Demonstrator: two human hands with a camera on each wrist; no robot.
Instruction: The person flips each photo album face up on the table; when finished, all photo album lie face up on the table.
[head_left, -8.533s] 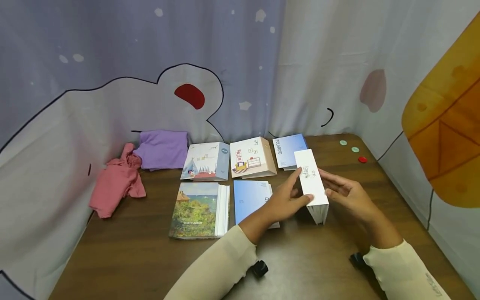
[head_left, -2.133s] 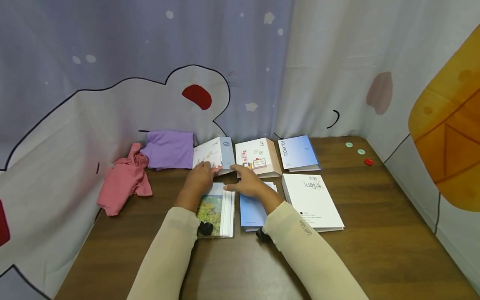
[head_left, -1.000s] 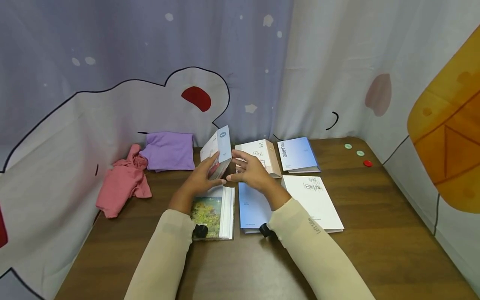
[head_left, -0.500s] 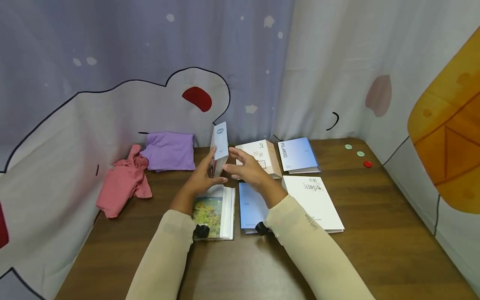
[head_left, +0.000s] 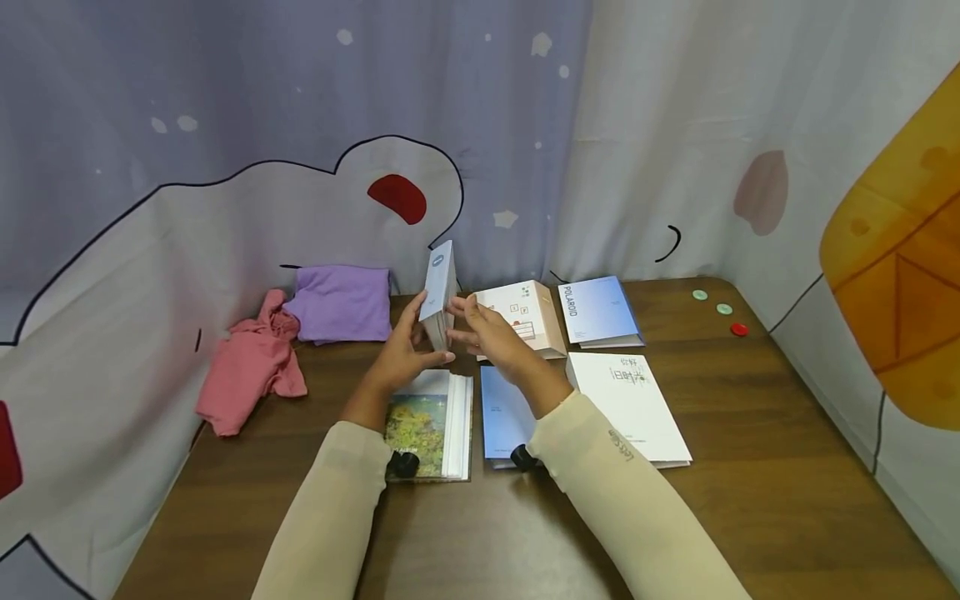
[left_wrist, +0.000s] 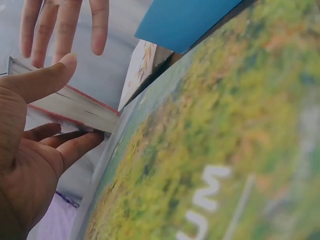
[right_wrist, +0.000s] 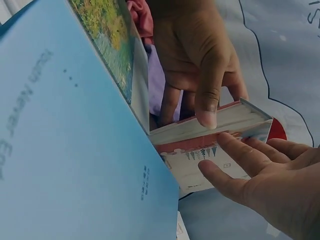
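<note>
A white photo album with a pale blue spine [head_left: 437,282] stands on edge at the back of the table, tilted a little, its spine facing up. My left hand [head_left: 397,354] holds it from the left, fingers on one cover and thumb across the page edge, as the right wrist view also shows. From the other side, my right hand [head_left: 491,333] touches the album's illustrated cover [right_wrist: 200,167] with nearly straight fingers. A landscape-covered photo album [head_left: 416,437] lies below my left hand. Partly under my right forearm lies a blue album [head_left: 504,412].
Beside the standing album lies a beige-spined album [head_left: 517,304], then a blue Polaroid album [head_left: 600,310]. A large white album [head_left: 626,412] lies in front of them. Purple cloth [head_left: 341,302] and pink cloth [head_left: 251,367] sit at left. Several buttons [head_left: 723,309] lie at back right.
Earlier both hands held the large white album, which now lies flat. The blue-spined album has since been raised from lying flat and turned, its illustrated cover now facing right.
</note>
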